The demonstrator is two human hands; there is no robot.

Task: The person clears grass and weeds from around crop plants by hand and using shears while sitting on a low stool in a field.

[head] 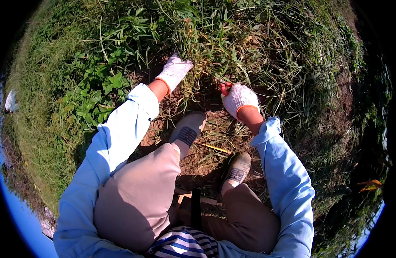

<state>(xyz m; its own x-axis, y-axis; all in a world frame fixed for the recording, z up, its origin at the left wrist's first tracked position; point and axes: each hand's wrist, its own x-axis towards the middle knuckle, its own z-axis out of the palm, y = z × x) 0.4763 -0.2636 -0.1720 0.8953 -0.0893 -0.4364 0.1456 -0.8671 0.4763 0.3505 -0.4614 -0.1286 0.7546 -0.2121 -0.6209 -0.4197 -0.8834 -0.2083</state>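
My left hand [176, 71], in a white knitted glove with an orange cuff, reaches into the base of a clump of grass [198, 61]. Its thumb lies against the stems, but the blades hide its fingertips, so its grip is unclear. In a matching glove, my right hand [240, 99] is closed around red-handled pruning shears [226, 87]. Their short metal jaws point up and left towards the same clump, with the tips partly lost among the blades. Mixed green and dry, yellowed stems stand between both hands.
Broad-leaved green plants [101, 84] grow at the left. Cut or flattened grass [291, 84] spreads to the right. My shoes [189, 129] rest on reddish soil, with a thin yellow stick [217, 148] between them. A wooden frame [204, 199] shows below my legs.
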